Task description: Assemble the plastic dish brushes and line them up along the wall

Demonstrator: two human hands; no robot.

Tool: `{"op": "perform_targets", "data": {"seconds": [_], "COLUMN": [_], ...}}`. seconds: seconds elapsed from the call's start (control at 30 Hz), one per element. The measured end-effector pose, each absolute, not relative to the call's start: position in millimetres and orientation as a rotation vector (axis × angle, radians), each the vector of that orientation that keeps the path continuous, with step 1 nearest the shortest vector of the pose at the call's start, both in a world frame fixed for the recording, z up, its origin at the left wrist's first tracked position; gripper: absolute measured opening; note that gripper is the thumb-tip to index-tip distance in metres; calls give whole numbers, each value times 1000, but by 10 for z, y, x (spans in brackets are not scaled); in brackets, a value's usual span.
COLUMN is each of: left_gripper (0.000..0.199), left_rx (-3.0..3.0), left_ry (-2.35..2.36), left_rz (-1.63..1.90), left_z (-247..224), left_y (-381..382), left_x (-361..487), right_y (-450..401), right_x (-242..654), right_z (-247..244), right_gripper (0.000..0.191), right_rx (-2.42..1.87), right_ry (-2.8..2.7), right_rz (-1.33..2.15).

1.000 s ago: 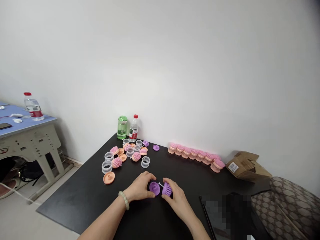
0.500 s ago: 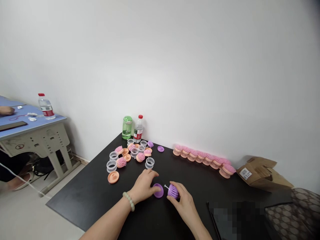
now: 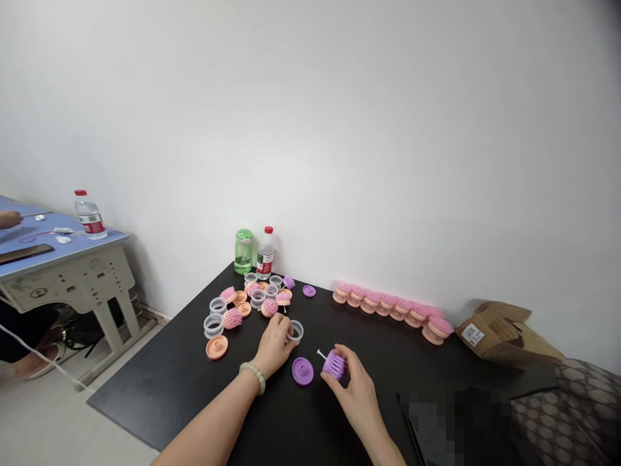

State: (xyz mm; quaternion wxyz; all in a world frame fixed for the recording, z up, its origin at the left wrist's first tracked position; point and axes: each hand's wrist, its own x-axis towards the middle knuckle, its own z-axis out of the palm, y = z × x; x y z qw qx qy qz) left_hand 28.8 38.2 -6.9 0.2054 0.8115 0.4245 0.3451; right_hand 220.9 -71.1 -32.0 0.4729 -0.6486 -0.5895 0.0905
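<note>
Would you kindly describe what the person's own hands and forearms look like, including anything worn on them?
The left hand and right hand are bare, without gloves, and no sleeves show on the forearms. The left wrist wears a bracelet of round, pale green beads.

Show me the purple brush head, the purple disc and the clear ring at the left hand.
purple brush head (image 3: 334, 364): head view, on its bristles
purple disc (image 3: 303, 371): head view, on its centre
clear ring (image 3: 301, 333): head view, on its wall
</note>
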Motion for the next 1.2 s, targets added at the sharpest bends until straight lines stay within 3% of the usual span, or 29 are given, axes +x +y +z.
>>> {"op": "perform_targets", "data": {"seconds": [0.2,0.4,0.6,0.7,1.0,1.2], "left_gripper": [53,46,44,38,55,74], "left_rx": [2267,2353,2439,2475,2412,2183], "left_ry": [929,674,594,571,498,605], "left_rz": [1027,1005,982,1009,1051,820], "left_z": [41,102,62,36,39,96], "left_y": [161,-52,-64,-46,-63,-51], "left_x": [286,284,311,320,335,297], "right_y": [-794,-830,-838,-836,-840,-894], "right_x": [2159,2084,2070,2067,2008,2049], "right_z": [-147,-65,-128,-124,-31,88], "right_gripper": [33,29,45,43,45,58], "right_rx": [-1411,-1286,-1302,-1288,-1167,-1250], "right_ry": [-1484,-1636,-1654,-1654,-1701,-1689], "right_rz": [30,-59,-67,-62,5,317]}}
